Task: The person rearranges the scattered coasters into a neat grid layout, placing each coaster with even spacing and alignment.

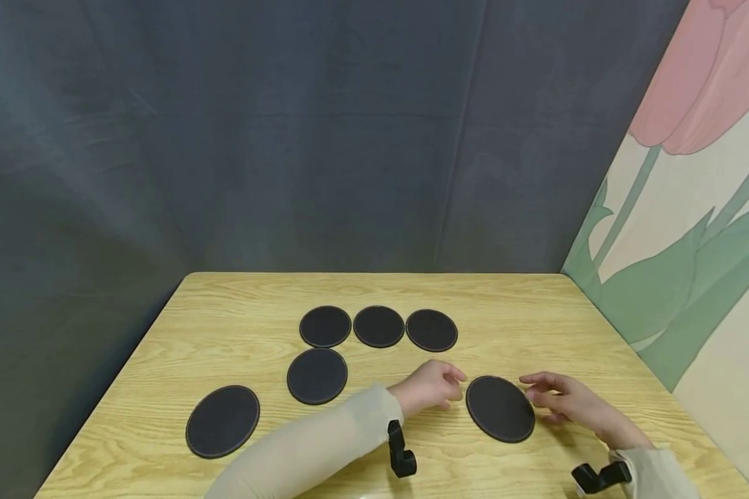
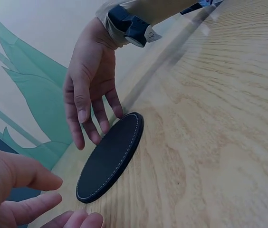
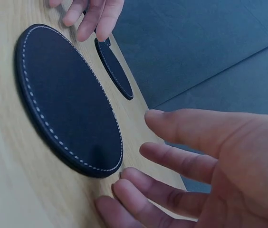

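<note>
A round black coaster (image 1: 500,409) with light stitching round its rim lies flat on the wooden table, between the two hands. On its left side is my left hand (image 1: 432,385), fingers loosely bent and a small gap short of the rim. My right hand (image 1: 575,402) is at the opposite side, thumb and fingers spread close to the edge. In the right wrist view, the fingers (image 3: 172,190) hover beside the coaster (image 3: 70,102); whether any fingertip touches it I cannot tell. Neither hand holds anything.
Three more black coasters stand in a row at the back, the middle one (image 1: 379,326) among them. Another coaster (image 1: 317,376) lies in front of the row's left end, and one (image 1: 222,421) farther left. Behind the table (image 1: 256,294) hangs a dark curtain (image 1: 318,138); a tulip-patterned wall (image 1: 680,277) borders the right.
</note>
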Demonstrator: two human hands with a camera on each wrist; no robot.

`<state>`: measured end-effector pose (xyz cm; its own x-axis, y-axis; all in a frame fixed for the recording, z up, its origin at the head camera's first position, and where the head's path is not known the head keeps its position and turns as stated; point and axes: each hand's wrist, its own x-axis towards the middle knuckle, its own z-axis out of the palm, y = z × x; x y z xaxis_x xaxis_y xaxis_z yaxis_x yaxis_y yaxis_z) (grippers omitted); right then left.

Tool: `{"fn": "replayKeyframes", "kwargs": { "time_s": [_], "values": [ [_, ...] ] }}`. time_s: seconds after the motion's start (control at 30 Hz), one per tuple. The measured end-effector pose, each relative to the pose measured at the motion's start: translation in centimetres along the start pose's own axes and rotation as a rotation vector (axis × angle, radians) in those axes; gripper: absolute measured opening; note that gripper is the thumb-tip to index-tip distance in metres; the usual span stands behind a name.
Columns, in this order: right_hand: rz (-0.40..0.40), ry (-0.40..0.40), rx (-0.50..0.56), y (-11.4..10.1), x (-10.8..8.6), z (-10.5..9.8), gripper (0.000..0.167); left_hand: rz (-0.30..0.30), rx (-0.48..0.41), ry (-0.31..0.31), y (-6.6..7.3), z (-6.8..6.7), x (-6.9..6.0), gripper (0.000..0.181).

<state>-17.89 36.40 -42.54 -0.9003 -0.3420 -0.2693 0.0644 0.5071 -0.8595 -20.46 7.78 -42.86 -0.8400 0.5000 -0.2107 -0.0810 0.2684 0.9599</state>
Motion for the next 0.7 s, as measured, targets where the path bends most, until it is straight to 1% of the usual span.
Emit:
{"fn": "replayKeyframes", "kwargs": {
  "time_s": [0.23,0.47,0.7],
  "values": [
    [0.002,-0.019,0.026,0.2,-0.5,0.3,0.055,-0.012,0.002,-0.004,-0.4,0.6,-0.3,0.034],
    [-0.011,-0.038,0.078,0.2,-0.7,0.7,0.058,-0.044,-0.073,-0.003,-0.3,1.2,-0.5,0.039],
    [-0.022,-0.047,0.127,0.2,-0.5,1.1,0.057,-0.038,-0.118,-0.002,-0.4,1.8,-0.7,0.041]
  ]
}}
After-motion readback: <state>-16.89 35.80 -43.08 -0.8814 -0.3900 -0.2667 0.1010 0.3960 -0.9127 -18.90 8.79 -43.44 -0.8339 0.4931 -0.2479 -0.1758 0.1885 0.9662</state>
